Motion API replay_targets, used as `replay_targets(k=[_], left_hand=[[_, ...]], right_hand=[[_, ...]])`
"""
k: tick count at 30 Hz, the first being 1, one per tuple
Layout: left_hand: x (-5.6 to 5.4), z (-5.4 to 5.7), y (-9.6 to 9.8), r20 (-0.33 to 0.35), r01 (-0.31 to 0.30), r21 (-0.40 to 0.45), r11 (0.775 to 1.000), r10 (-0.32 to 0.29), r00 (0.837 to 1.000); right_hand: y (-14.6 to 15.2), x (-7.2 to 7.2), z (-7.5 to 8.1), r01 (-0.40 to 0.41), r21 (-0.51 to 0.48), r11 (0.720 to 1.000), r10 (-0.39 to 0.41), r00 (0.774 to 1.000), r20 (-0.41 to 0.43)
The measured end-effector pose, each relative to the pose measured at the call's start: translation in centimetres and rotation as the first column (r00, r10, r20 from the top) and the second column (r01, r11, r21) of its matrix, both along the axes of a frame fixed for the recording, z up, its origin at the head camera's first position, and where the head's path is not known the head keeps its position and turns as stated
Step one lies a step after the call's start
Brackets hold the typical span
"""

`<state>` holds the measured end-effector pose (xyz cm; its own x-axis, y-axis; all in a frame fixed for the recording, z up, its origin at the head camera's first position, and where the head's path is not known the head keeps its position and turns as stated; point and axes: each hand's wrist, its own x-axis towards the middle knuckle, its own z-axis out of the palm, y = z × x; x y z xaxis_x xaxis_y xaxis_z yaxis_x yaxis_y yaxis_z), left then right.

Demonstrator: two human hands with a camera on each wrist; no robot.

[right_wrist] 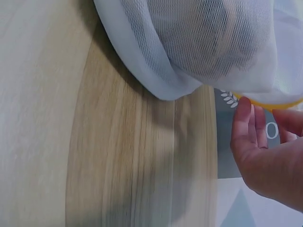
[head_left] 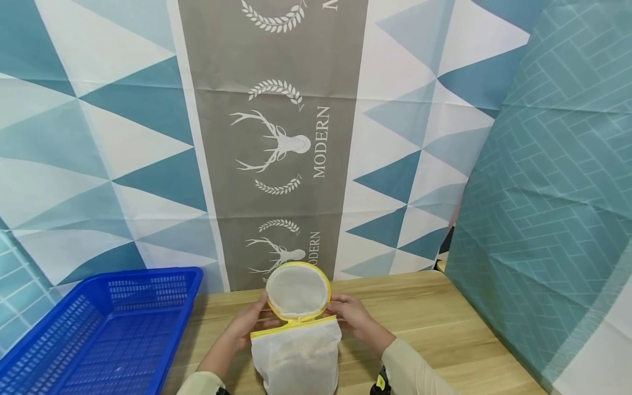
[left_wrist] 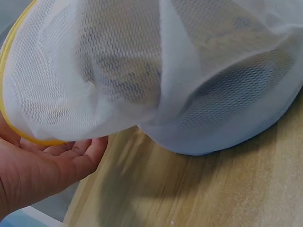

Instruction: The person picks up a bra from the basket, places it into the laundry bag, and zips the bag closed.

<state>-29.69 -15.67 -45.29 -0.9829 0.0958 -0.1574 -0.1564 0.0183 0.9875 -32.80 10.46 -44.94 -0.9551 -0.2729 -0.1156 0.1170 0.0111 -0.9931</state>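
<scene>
A white mesh laundry bag stands on the table, its round lid flipped up. Yellow trim runs round the lid and along the bag's mouth. Something brownish and dark shows dimly through the mesh in both wrist views; its kind cannot be told. On the left, my left hand holds the lid's rim and the bag's top edge, with some fingers behind the bag. My right hand grips the opposite side, thumb and fingers at the yellow trim. The bag partly hides the fingertips.
To the left stands a blue plastic basket with perforated walls. The wooden table ends at a back wall covered with patterned cloth. A teal cloth hangs along the right side.
</scene>
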Motion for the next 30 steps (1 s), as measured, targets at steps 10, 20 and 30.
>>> replay_targets(k=[10, 20, 30], left_hand=[[0.2, -0.3, -0.6, -0.001, 0.197, 0.043, 0.979, -0.197, 0.980], [0.4, -0.1, -0.8, 0.016, 0.288, 0.126, 0.949, -0.292, 0.956], [0.4, -0.5, -1.0, 0.030, 0.277, 0.047, 0.960, -0.278, 0.960]], right_hand=[[0.6, 0.3, 0.5, -0.064, -0.043, 0.997, 0.064, 0.998, 0.012], [1.2, 0.6, 0.7, -0.115, -0.082, 0.990, 0.115, 0.993, -0.001], [1.1, 0.8, 0.8, -0.102, 0.010, 0.995, 0.103, 0.992, -0.069]])
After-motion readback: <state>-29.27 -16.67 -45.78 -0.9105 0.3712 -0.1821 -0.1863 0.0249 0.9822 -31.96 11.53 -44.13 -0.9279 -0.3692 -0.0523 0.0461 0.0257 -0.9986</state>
